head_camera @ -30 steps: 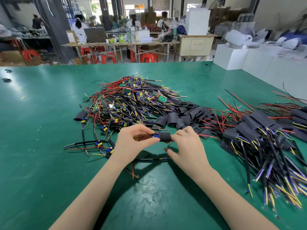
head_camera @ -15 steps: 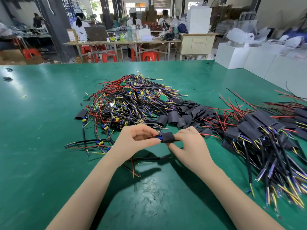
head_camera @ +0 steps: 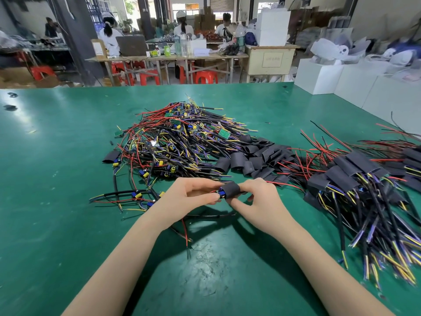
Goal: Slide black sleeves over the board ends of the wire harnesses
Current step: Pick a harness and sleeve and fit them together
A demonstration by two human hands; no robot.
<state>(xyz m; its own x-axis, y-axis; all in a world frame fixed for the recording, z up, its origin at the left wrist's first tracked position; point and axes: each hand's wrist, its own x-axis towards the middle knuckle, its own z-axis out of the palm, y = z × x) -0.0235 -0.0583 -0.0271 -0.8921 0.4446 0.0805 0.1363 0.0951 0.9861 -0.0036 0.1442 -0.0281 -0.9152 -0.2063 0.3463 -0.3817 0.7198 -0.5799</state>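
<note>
Over the middle of the bench point(head_camera: 57, 201), the black sleeve point(head_camera: 231, 189) now sits further onto the board end point(head_camera: 221, 193) than a second ago. The right hand point(head_camera: 257, 201) pinches the sleeve; the left hand point(head_camera: 189, 197) grips the harness, seemingly almost seated.

The desk point(head_camera: 57, 179) is covered in plain dark green. The sleeve point(head_camera: 231, 190) being fitted is black, and a blue part is seen at its open end. The unsleeved harness pile point(head_camera: 177, 144) is mixed in red, black, yellow and purple, with small green boards point(head_camera: 223, 133). The sleeved harnesses point(head_camera: 355, 179) are shown black, with yellow and purple wire tips. Red stools point(head_camera: 206, 76) are seen behind.
</note>
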